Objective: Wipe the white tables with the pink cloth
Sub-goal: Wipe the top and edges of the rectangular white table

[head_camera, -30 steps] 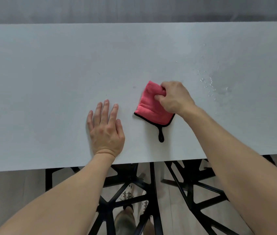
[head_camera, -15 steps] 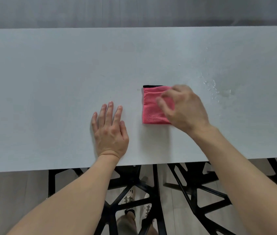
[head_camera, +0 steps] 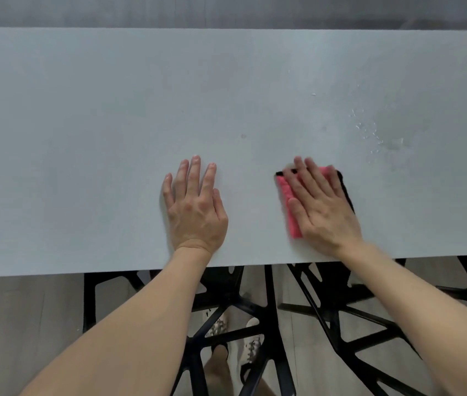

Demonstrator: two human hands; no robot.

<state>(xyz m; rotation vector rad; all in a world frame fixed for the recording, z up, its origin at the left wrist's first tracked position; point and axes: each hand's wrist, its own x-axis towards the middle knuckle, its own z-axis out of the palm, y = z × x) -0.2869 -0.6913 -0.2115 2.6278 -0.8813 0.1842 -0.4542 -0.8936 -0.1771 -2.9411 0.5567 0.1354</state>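
The left hand (head_camera: 195, 208) is laid flat, fingers straight, on the white table (head_camera: 83, 138); to its right, near the front edge, the pink cloth (head_camera: 288, 201) is pressed down by the flat right hand (head_camera: 322, 205); water droplets (head_camera: 369, 132) are seen beyond

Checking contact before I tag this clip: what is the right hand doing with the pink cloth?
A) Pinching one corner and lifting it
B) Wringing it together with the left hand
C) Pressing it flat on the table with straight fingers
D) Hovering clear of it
C: the right hand lies flat, fingers straight, on the pink cloth on the white table, while the left hand rests apart on bare tabletop.
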